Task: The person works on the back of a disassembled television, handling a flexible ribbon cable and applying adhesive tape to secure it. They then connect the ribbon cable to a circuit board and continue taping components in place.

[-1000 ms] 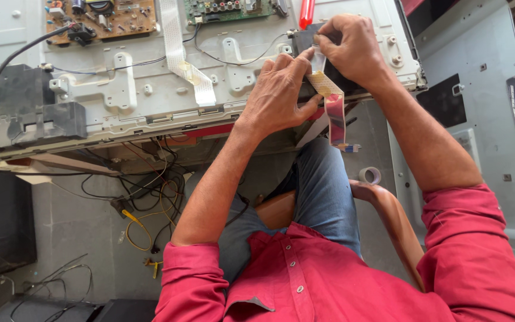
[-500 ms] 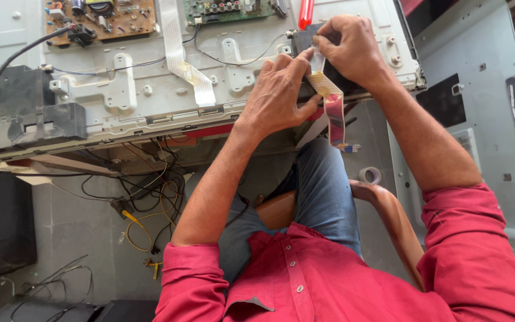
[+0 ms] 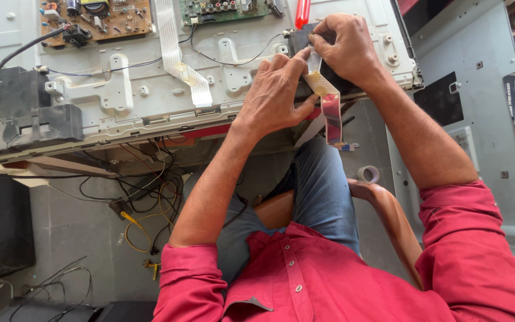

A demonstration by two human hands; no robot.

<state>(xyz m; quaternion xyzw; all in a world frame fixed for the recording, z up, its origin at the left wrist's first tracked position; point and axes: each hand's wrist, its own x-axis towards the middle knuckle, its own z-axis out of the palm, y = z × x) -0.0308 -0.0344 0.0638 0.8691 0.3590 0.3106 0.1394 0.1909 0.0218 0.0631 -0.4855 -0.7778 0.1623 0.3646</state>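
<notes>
Amber flat ribbon cable [image 3: 329, 101] is pinched by left hand [image 3: 275, 95] and right hand [image 3: 347, 50] at the panel's [image 3: 150, 101] lower edge.

1. we see our left hand [image 3: 275, 95] pinching a flat flexible strip [image 3: 328, 107], tan and reddish, that hangs down from a black part [image 3: 305, 42] at the edge of an opened white metal panel [image 3: 144, 95].
2. our right hand [image 3: 344, 50] closes its grip on the strip's upper end, against that black part.
3. a red-handled tool [image 3: 302, 12] lies just beside the right hand.
4. a white ribbon cable [image 3: 177, 59] crosses the panel, between a brown circuit board [image 3: 96, 18] and a green one [image 3: 225, 9].
5. tangled wires [image 3: 144, 197] lie on the floor below; a tape roll [image 3: 368, 174] sits near our knee.
</notes>
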